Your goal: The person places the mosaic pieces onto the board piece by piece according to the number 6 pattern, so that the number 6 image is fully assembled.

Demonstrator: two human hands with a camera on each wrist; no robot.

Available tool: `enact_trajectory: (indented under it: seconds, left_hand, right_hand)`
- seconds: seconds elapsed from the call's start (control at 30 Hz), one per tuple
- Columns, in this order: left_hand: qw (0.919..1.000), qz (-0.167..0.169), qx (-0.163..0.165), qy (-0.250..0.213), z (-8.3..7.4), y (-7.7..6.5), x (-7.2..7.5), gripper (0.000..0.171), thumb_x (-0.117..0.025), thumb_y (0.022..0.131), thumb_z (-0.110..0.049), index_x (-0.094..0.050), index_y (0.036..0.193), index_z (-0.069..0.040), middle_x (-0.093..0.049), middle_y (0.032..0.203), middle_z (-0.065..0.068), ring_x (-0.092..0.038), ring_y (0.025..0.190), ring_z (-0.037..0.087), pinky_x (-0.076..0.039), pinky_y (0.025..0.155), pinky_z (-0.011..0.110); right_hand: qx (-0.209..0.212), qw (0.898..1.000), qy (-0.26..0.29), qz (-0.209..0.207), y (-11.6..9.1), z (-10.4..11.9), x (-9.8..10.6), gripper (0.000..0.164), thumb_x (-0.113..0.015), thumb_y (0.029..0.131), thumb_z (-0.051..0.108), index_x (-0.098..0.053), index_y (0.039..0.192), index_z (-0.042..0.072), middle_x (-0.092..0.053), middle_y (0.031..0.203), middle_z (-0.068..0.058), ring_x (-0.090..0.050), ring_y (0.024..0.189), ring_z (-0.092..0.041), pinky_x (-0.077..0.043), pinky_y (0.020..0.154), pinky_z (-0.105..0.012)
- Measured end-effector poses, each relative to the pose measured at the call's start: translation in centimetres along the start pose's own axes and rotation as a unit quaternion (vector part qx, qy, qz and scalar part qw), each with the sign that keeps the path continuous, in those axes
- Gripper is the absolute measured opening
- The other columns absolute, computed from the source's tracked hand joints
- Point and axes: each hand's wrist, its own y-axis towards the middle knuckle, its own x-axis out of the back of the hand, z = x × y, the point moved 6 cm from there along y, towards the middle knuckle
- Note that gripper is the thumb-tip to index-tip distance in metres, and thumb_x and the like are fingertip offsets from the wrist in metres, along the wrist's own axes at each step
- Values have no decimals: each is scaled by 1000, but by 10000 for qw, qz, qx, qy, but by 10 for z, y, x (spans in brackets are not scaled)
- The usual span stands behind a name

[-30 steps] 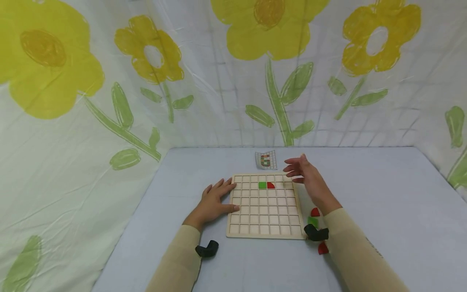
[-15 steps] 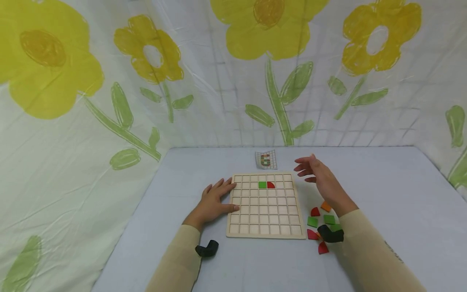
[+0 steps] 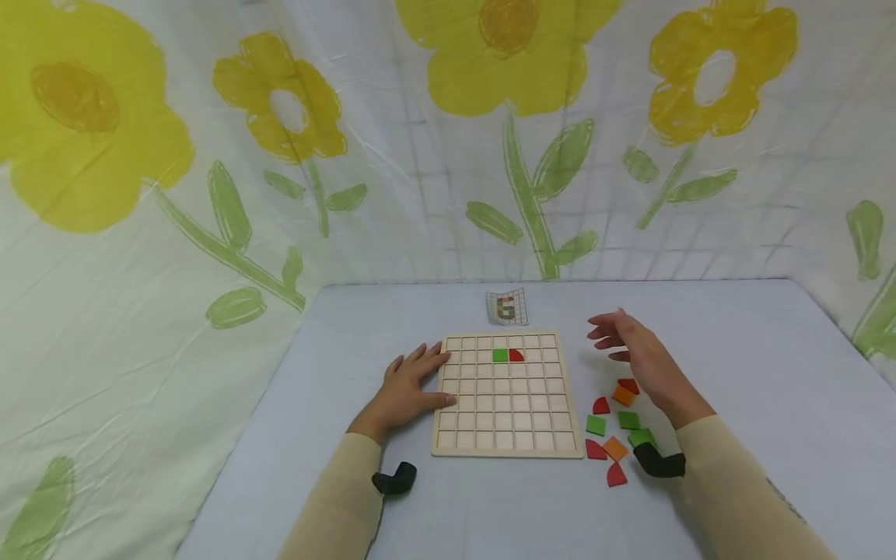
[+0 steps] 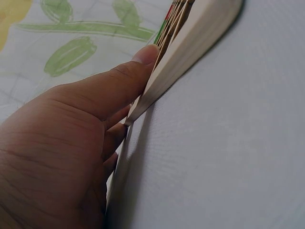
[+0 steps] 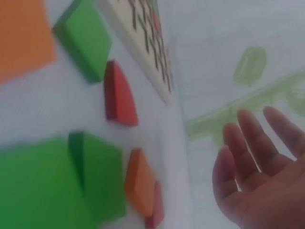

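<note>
My left hand (image 3: 408, 393) rests along the left rim of a wooden grid board (image 3: 514, 453), fingers spread. In the left wrist view its thumb (image 4: 128, 74) lies on the board's edge. A green square tile (image 3: 500, 355) and a red quarter-circle tile (image 3: 516, 355) sit side by side in cells of the board's second row. Right of the board, my right hand (image 3: 644, 358) hovers with loosely bent fingers and nothing in them. Loose tiles lie below and nearer than that hand: red quarter-circles (image 3: 616, 474), orange squares (image 3: 615, 448) and green squares (image 3: 628, 420).
Behind the board lies a small paper card (image 3: 507, 307) printed with a grid and a coloured figure. A white curtain (image 3: 392, 194) with yellow flowers hangs behind the pale table (image 3: 364, 334). Each wrist carries a black camera mount (image 3: 395, 478).
My right hand has moved right, away from the board's upper right corner, uncovering more loose tiles. My left hand stays on the board's rim, and the two placed tiles have not moved.
</note>
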Motion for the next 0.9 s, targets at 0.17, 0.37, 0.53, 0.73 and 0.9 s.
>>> enact_trajectory:
  seconds: [0.17, 0.37, 0.53, 0.73, 0.9]
  left_hand:
    - [10000, -4, 8, 1, 0, -1, 0, 90, -86, 92, -52, -49, 167, -19, -29, 176, -8, -13, 165, 22, 3, 129, 53]
    - [10000, -12, -18, 4, 0, -1, 0, 90, -86, 92, -53, -49, 166, -19, -29, 176, -9, -13, 165, 21, 3, 129, 53]
    - [10000, -19, -52, -8, 0, 0, 1, 90, -86, 91, -54, -50, 166, -19, -29, 176, -9, -13, 165, 20, 3, 129, 52]
    - [10000, 13, -46, -24, 0, 0, 1, 90, -85, 92, -52, -48, 167, -19, -28, 176, -8, -12, 165, 20, 3, 129, 52]
    - [10000, 39, 27, 28, 0, 0, 1, 90, -85, 93, -52, -48, 167, -19, -28, 176, -9, -12, 165, 19, 4, 129, 51]
  right_hand:
    - [-137, 9998, -161, -18, -7, -13, 8, 65, -24, 121, 46, -53, 152, -4, -60, 140, -25, -56, 125, -41, -50, 102, -48]
    - [-519, 9981, -339, 23, -14, -30, 15, 70, -26, 119, 51, -53, 152, -4, -60, 141, -25, -55, 127, -41, -50, 101, -42]
    - [-633, 9972, -395, -10, -19, -42, 21, 67, -29, 119, 50, -53, 152, -3, -60, 141, -24, -55, 127, -39, -50, 95, -27]
    - [-538, 9977, -417, -10, -22, -52, 25, 61, -31, 121, 43, -55, 150, -5, -63, 136, -24, -57, 122, -38, -49, 92, -18]
    - [-901, 9937, -669, 65, -24, -63, 26, 57, -49, 116, 47, -57, 149, 1, -65, 138, -21, -58, 121, -37, -52, 93, -35]
